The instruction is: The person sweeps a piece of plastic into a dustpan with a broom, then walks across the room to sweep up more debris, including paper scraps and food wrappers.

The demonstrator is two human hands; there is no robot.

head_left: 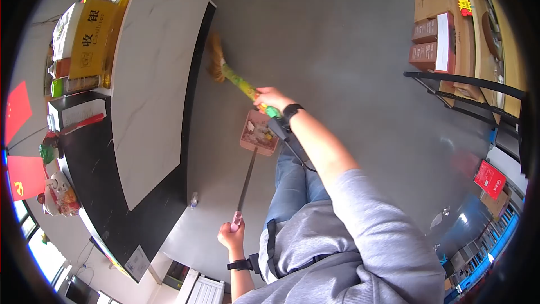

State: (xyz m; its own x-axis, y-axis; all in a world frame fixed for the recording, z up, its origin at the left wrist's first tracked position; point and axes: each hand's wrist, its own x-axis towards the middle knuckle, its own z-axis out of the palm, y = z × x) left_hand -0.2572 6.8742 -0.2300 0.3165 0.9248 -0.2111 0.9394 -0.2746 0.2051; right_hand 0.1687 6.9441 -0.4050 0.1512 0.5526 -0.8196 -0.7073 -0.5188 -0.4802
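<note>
My right hand (272,99) is wrapped round the green and yellow handle of a broom (241,83). The broom's straw bristles rest near the base of the counter. Lower down, my left hand (232,233) grips the pink end of a long dustpan handle. At the far end of that handle, the pink dustpan (246,141) sits on the floor in front of my legs, with crumpled litter inside it. Both wrists carry black bands.
A black and white counter (157,79) with a yellow cashier sign (94,36) runs along the left. Shelves with cardboard boxes (436,0) and a black chair (472,84) stand at the right. A small bottle (194,200) lies by the counter's base.
</note>
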